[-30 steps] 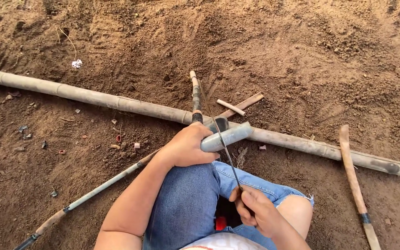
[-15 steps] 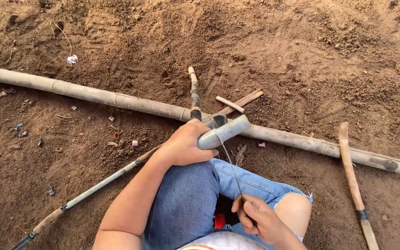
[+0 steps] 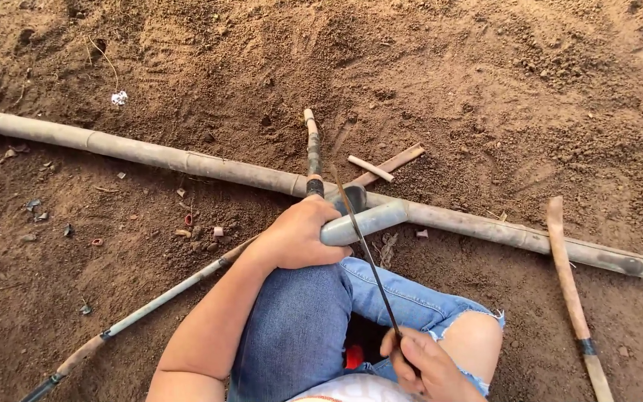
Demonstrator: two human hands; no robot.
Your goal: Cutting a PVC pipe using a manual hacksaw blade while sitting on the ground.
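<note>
Left hand (image 3: 298,237) is wrapped tight around a short grey pipe piece (image 3: 366,222), fingers curled over the top of it, pinning it down against the knee of the blue jeans (image 3: 299,327). The free end of the pipe piece sticks out to the right and sits right up against the long bamboo pole (image 3: 187,160) lying across the dirt.

Right hand (image 3: 429,366) is down near the bottom edge, fingers closed around the near end of a thin saw blade (image 3: 366,249). The blade runs up and away from that hand at a slant and crosses over the pipe piece just right of the left hand's fingers, touching it as far as I can tell. Its far tip ends up past the pole.

Going outward: a second thin pole (image 3: 150,305) with dark bands runs from under the left forearm down to the bottom left corner. Another short stick (image 3: 312,149) with dark wrapping points straight away from the hand, ending at the long pole. Just right of that there's a flat wooden strip (image 3: 396,161) with a smaller pale stick (image 3: 370,168) lying across it. Far right is a curved wooden stick (image 3: 571,294) with a dark band near its lower end, well apart from both hands.

Everything's on loose reddish-brown dirt (image 3: 485,74), with small bits of scrap (image 3: 187,220) scattered left of the knee.
</note>
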